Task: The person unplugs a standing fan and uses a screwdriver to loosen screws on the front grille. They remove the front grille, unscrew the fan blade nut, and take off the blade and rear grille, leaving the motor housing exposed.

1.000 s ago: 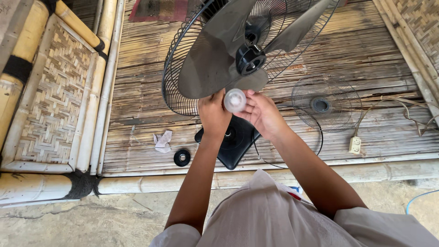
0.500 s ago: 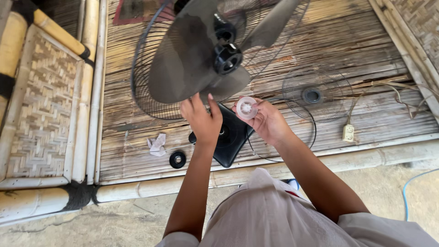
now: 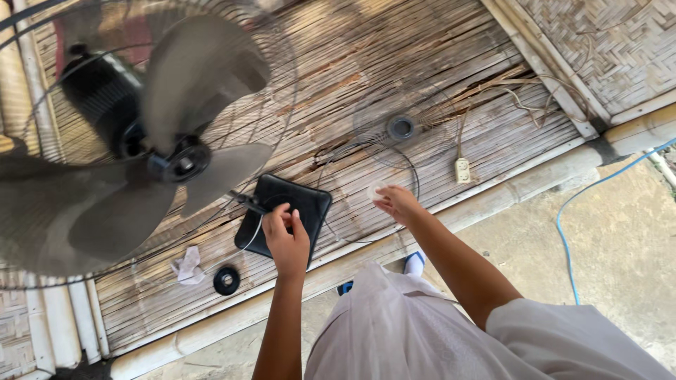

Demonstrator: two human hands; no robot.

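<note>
A standing fan with grey blades [image 3: 190, 91] and a black hub [image 3: 182, 163] fills the left, its rear wire guard [image 3: 278, 84] around the blades. My left hand [image 3: 285, 239] is curled at the guard's lower rim, over the fan's black base [image 3: 310, 204]. My right hand [image 3: 400, 205] is out to the right, fingers pinching a small clear plastic cap [image 3: 376, 188] just above the bamboo floor. The loose front guard [image 3: 401, 127] lies flat on the slats beyond that hand.
A black ring [image 3: 226, 280] and a crumpled white cloth [image 3: 187, 266] lie near the bamboo platform's front edge [image 3: 493, 197]. A white plug block [image 3: 462, 170] with its cord rests to the right. A blue cable [image 3: 567, 239] runs over the concrete ground.
My right hand carried the clear cap away from the fan hub, right and down toward the floor. The fan has shifted left in view; my left hand stays at its lower rim.
</note>
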